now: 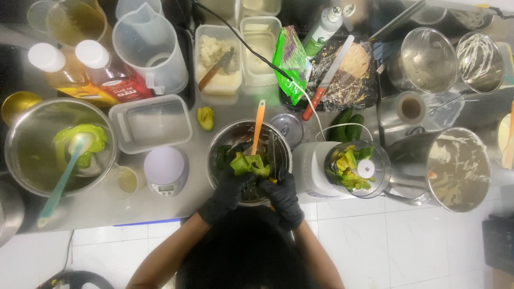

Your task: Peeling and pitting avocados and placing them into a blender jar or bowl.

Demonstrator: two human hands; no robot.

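Head view: steel surface (203, 69), crowded w/ containers; white tiled floor (407, 241) below its front edge. Both hands in black gloves, over centre steel bowl (219, 144). Left hand (227, 192) grasps a green avocado piece (249, 164); right hand (282, 195) closed around a small item, can't tell what. Orange spatula (258, 126) stands in same bowl. Blender jar (356, 168) w/ green chunks just right of bowl. Digital scale (166, 170) just left. Large bowl (32, 155) w/ green mash and teal spatula (61, 182) far left. Clear tub (151, 122) behind scale.
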